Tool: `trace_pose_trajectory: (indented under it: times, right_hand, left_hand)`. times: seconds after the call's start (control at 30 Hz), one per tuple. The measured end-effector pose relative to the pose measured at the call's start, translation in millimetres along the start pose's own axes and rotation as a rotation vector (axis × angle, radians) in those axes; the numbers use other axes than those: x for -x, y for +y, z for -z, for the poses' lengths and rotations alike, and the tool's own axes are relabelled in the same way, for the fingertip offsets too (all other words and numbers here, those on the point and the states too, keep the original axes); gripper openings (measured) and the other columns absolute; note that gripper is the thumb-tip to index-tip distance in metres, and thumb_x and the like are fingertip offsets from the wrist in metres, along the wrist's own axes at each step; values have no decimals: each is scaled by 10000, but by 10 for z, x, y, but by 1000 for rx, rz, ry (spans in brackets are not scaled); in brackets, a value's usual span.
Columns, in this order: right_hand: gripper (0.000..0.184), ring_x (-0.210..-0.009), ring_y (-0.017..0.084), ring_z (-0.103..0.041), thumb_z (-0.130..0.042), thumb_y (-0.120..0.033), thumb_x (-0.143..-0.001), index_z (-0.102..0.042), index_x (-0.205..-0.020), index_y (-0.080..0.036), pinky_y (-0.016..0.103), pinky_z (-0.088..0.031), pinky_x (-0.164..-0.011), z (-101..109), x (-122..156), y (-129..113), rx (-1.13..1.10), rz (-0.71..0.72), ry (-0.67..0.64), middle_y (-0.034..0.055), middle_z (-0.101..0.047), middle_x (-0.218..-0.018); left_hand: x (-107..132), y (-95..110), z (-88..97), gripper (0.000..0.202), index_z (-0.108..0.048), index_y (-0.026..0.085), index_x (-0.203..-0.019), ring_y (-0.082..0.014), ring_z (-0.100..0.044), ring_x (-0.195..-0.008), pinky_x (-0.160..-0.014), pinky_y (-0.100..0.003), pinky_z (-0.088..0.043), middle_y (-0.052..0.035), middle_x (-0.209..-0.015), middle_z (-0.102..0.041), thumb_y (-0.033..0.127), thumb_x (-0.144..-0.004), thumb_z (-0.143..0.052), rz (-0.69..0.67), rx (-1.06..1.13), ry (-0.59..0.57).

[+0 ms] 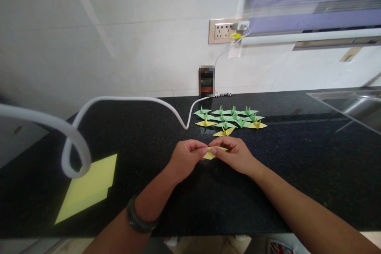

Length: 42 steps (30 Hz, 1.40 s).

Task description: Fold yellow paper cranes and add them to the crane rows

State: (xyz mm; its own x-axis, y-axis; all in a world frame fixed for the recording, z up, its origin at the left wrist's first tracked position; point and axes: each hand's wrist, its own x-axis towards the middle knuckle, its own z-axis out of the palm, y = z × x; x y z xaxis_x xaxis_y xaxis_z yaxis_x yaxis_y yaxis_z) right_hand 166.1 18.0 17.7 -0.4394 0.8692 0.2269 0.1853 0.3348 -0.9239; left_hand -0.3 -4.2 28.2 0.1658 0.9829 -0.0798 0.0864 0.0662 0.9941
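Note:
Both hands meet over the black countertop [297,166] and pinch a small folded piece of yellow paper [210,153]. My left hand [186,156] grips its left end with closed fingers, and a dark bracelet sits on that wrist. My right hand [235,152] grips the right end, fingers curled. Just beyond the hands, several finished green and yellow paper cranes [229,119] stand in rows on the counter.
A stack of yellow paper sheets [89,188] lies at the left front. A white cable [125,99] loops across the counter to a phone [206,81] leaning on the wall below a socket [223,31]. A steel sink [354,107] is at the right.

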Motion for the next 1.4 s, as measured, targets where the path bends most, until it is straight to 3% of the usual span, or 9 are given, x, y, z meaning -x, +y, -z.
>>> trace_pose_trajectory:
  times: [0.2, 0.4, 0.57, 0.97, 1.4]
  right_hand:
    - [188, -638, 123, -535, -511, -304, -754, -605, -794, -147, 227, -421, -571, 6, -16, 18, 61, -2, -16, 32, -609, -717]
    - [165, -651, 122, -536, -505, -275, -761, -606, -793, -149, 232, -420, -590, 20, -10, 5, 111, 48, -2, 31, -609, -724]
    - [158, -649, 123, -545, -512, -269, -755, -613, -777, -150, 234, -420, -591, 33, -4, -14, 134, 85, 19, 33, -614, -719]
    - [181, -690, 133, -567, -499, -263, -776, -639, -824, -158, 245, -439, -627, 64, -14, -40, 114, 133, -60, 48, -629, -765]
    - [148, -654, 127, -574, -522, -237, -760, -650, -790, -168, 233, -438, -602, 66, -4, -58, 199, 181, -30, 38, -639, -721]
  left_hand:
    - [26, 2, 25, 228, -636, 141, -800, -135, -571, -667, -604, -228, -430, -43, -732, -646, 325, -705, -540, -194, -302, 52]
    - [8, -42, 40, 260, -618, 140, -831, -140, -582, -660, -582, -224, -436, -49, -753, -650, 347, -686, -557, -206, -349, 125]
    - [1, -35, 55, 243, -632, 145, -759, -131, -560, -610, -544, -218, -416, -40, -691, -642, 361, -692, -545, -221, -395, 120]
    - [34, 8, 41, 229, -651, 153, -732, -138, -557, -611, -558, -222, -409, -39, -672, -643, 353, -682, -552, -233, -364, 120]
    - [12, -33, 44, 236, -631, 133, -722, -111, -520, -556, -514, -207, -391, -23, -622, -617, 353, -672, -560, -147, -227, 64]
